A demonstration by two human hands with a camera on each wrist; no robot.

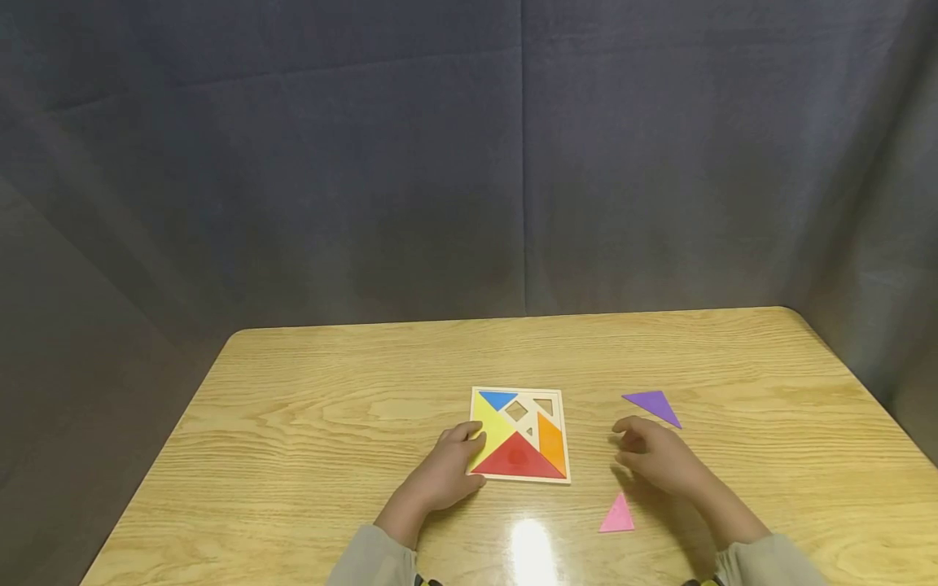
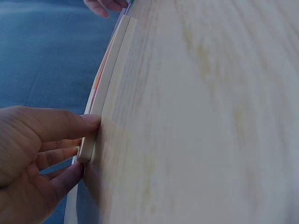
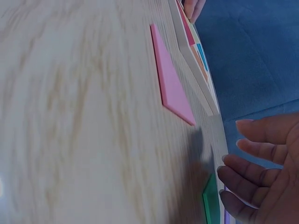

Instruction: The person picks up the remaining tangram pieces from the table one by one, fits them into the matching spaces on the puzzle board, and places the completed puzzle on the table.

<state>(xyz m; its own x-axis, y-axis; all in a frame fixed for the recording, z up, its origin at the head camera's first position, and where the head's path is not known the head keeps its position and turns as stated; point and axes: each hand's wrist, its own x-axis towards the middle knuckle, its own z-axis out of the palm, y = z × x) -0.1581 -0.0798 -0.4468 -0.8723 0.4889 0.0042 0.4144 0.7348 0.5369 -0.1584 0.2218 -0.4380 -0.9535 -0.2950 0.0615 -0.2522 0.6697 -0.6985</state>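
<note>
A square tangram puzzle board [image 1: 519,478] lies on the table. Set in it are a yellow triangle [image 1: 489,425], a red triangle [image 1: 518,457], a blue triangle [image 1: 498,399] and an orange parallelogram [image 1: 551,443]; bare openings show at its upper right. My left hand [image 1: 449,468] grips the board's near left corner, thumb [image 2: 70,123] along the near edge and fingers round the left side. My right hand [image 1: 659,456] hovers over the table right of the board, fingers loosely bent and holding nothing. Below it in the right wrist view is a green piece [image 3: 212,200], hidden in the head view.
A purple triangle [image 1: 655,404] lies just beyond the right hand. Nearer the front is a pink triangle [image 1: 619,516]. The wooden table [image 1: 308,456] ends at a dark cloth curtain [image 1: 410,179] behind it, which also hangs at both sides.
</note>
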